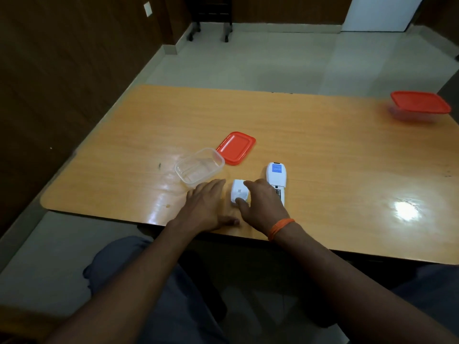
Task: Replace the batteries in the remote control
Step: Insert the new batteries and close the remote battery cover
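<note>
On the wooden table (310,150), reading from the left, one clear plastic tub (199,168) is standing open and looking empty, and one orange lid (236,148) is lying flat just beside it, upside down. The left hand (207,207) is resting palm-down on the tabletop near the front edge, fingers spread and closed on nothing. Just to its right, the right hand (263,203) is reaching over one white battery cover (239,193), with the thumb at its near end and the fingertips at its far corner; whether the cover is being gripped or only touched cannot be told. One white remote control (276,177) is lying face-down beside that hand, its blue label facing up and its battery bay uncovered but partly hidden by the knuckles; whether cells are sitting inside cannot be told. No loose batteries are showing anywhere. One closed tub with an orange lid (419,106) is sitting well apart at the far right. Risks from here: the glossy surface is probably letting the cover slide from a light pinch, and a knuckle may be nudging the remote sideways.
</note>
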